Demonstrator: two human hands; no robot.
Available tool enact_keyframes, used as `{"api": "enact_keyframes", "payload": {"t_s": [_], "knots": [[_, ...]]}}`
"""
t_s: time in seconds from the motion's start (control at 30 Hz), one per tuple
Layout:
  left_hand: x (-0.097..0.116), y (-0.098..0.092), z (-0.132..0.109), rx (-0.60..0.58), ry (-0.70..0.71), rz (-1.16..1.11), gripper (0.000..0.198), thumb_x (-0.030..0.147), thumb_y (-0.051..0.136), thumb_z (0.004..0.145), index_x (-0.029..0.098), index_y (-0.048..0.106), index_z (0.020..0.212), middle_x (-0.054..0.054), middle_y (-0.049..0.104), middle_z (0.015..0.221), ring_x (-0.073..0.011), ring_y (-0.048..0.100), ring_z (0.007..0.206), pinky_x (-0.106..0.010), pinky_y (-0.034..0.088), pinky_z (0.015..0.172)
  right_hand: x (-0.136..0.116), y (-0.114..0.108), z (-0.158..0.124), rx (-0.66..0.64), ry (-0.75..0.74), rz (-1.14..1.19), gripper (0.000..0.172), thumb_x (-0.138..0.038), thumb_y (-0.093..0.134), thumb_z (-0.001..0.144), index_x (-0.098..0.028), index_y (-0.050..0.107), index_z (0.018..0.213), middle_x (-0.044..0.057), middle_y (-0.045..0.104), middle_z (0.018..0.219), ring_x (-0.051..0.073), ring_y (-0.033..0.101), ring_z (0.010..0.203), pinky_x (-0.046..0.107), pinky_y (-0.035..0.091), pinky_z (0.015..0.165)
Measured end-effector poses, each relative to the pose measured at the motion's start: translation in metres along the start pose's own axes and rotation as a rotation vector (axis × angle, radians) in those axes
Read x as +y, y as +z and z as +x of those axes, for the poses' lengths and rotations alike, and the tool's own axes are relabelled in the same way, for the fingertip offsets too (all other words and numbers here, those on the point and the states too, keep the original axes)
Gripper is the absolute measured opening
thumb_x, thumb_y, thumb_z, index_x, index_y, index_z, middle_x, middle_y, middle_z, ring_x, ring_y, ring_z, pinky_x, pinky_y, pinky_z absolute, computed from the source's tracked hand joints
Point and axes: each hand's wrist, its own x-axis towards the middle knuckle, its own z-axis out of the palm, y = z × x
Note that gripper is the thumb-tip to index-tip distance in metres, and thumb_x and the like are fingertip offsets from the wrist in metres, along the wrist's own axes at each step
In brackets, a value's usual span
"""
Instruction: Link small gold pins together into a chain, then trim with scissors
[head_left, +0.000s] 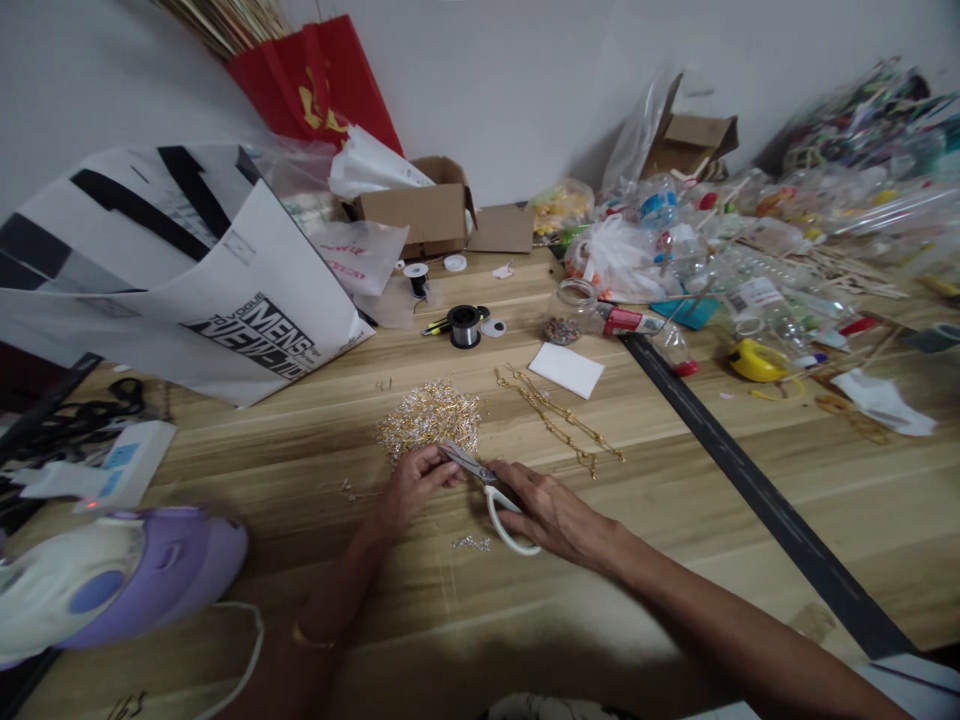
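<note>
Fingers wrapped round the white handles of the scissors [504, 515], my right hand [546, 508] points the metal blades leftward. The blade tips reach the fingertips of my left hand [421, 482], which are pinched together; whatever they hold is too small to name. Just beyond my left hand lies a pile of gold and silver beads [431, 418]. A small cluster of silver pieces [471, 543] rests on the wooden table [300, 480] nearer to me. Gold chains [559, 418] lie to the right of the pile.
Beyond the pile stand a wire spool [464, 327] and a bead jar [571, 312], with a white paper [566, 370] nearby. A large paper bag [187, 300] and a purple-white appliance [165, 570] occupy the left. Plastic bottles and a yellow tape measure [757, 360] crowd the right.
</note>
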Motion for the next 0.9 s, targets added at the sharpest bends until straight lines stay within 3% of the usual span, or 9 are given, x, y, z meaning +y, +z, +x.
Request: {"api": "enact_keyframes", "payload": {"t_s": [0.37,0.57,0.77,0.9], "knots": [[-0.001,-0.002,0.000,0.015,-0.016,-0.069,0.022,0.035,0.067,0.074,0.014,0.065,0.075,-0.002,0.064,0.065,-0.0127,0.057,0.060,-0.024,0.046,0.059,-0.011,-0.005,0.002,-0.038,0.017,-0.192,0.052,-0.021,0.053,0.089,-0.020,0.029,0.135,0.012,0.054,0.115,0.022,0.058,0.099,0.037,0.048,0.085],[0.004,-0.005,-0.003,0.061,0.029,-0.122,0.019,0.033,0.067,0.073,0.014,0.066,0.071,-0.002,0.064,0.062,-0.0126,0.057,0.058,-0.023,0.046,0.059,-0.020,-0.016,0.010,-0.057,-0.052,-0.330,0.044,-0.023,0.049,0.091,-0.019,0.032,0.132,0.011,0.056,0.108,0.022,0.059,0.096,0.035,0.050,0.080],[0.004,-0.004,0.001,0.264,0.063,-0.262,0.015,0.028,0.070,0.066,0.014,0.065,0.067,-0.002,0.064,0.061,-0.0128,0.057,0.058,-0.024,0.046,0.059,-0.026,-0.041,0.041,-0.127,-0.183,-0.576,0.043,-0.027,0.053,0.090,-0.013,0.038,0.128,0.014,0.059,0.106,0.023,0.062,0.087,0.031,0.049,0.069],[-0.001,-0.005,0.006,0.491,0.052,-0.439,0.018,0.027,0.073,0.062,0.013,0.064,0.067,-0.001,0.063,0.059,-0.0107,0.055,0.055,-0.023,0.045,0.057,-0.031,-0.055,0.077,-0.212,-0.270,-0.660,0.035,-0.031,0.050,0.093,-0.012,0.045,0.121,0.014,0.060,0.103,0.022,0.063,0.084,0.030,0.047,0.066]]}}
